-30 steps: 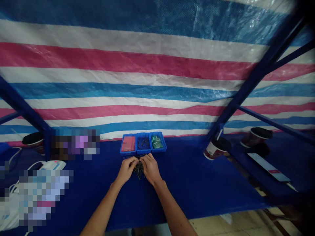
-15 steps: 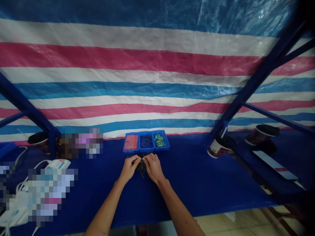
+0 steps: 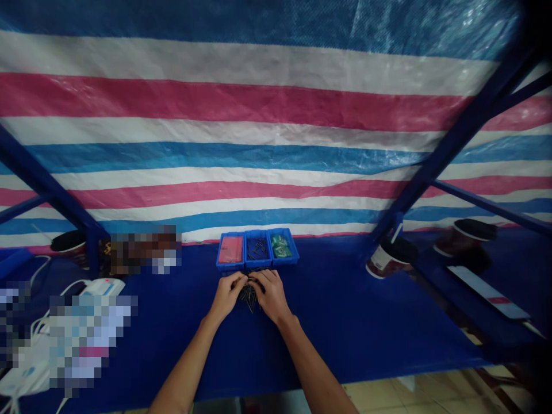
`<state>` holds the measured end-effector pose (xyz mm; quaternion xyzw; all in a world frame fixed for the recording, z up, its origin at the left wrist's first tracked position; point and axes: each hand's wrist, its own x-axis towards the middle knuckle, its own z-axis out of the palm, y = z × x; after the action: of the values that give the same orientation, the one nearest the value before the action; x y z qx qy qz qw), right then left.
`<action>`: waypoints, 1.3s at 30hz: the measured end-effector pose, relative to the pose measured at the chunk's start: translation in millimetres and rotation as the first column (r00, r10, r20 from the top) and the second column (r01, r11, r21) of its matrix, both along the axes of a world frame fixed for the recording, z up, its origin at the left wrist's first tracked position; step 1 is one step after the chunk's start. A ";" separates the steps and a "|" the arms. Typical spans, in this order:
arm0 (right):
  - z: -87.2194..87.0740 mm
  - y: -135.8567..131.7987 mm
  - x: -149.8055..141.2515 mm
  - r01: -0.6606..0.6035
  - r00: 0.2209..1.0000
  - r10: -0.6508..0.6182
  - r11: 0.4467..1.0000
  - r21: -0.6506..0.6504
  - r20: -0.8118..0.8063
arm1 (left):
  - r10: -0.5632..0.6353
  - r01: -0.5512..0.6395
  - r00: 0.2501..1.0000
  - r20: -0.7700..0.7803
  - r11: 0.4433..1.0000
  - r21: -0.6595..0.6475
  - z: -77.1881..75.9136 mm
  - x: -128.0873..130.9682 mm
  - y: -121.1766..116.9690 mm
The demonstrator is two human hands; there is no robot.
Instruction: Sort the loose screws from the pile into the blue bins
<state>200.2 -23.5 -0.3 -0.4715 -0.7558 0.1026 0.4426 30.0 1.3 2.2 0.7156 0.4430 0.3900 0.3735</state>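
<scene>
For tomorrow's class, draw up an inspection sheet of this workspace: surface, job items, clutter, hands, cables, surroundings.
Surface: blue sheet over the bench.
Job items: loose pile of black screws; three blue bins just behind it.
Clutter: white device; dark-lidded tub.
Hands: left hand and right hand both at the pile, fingers among the screws.
Cables: white cable, left of the hands.
Surroundings: striped tarp; blue steel frame.

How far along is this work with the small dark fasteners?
Done: the middle blue bin already holds some fasteners. In hand: the left hand and right hand are cupped close together at a loose heap of fasteners on the blue-covered table. Left: that heap lies outside the bin, so this looks partway, though the exact count is too small to tell.
</scene>
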 end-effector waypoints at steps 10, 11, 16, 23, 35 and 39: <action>1.3 -1.2 -0.4 0.051 0.999 -0.051 0.999 0.011 0.003 | -0.010 0.010 1.000 -0.010 1.000 0.002 -1.3 0.3 -0.4; 1.6 -1.2 -0.4 0.054 0.998 -0.054 0.999 0.009 0.017 | -0.010 0.010 1.000 -0.008 1.000 -0.002 -1.2 0.4 -0.4; 5.3 -2.8 -0.3 0.060 0.996 -0.059 0.998 -0.014 0.067 | -0.005 0.005 1.000 -0.001 1.000 -0.010 -1.8 -0.1 -0.3; 5.8 -3.3 -1.5 -0.023 1.000 0.023 0.998 -0.050 0.002 | 0.015 -0.015 1.000 0.003 1.000 0.006 -3.5 -0.4 0.6; 4.4 -2.6 -0.5 0.006 0.998 0.000 0.995 -0.097 0.061 | 0.027 -0.026 0.999 -0.018 0.999 0.019 -1.3 -0.1 -2.3; 7.4 -2.7 1.2 -0.050 0.999 0.049 0.995 -0.085 -0.009 | 0.064 -0.064 0.998 0.011 0.998 0.008 -3.1 -0.9 -0.5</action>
<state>201.5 -26.2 7.1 -0.4706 -0.7608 0.1472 0.4220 29.0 0.8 -0.9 0.7006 0.4619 0.4073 0.3603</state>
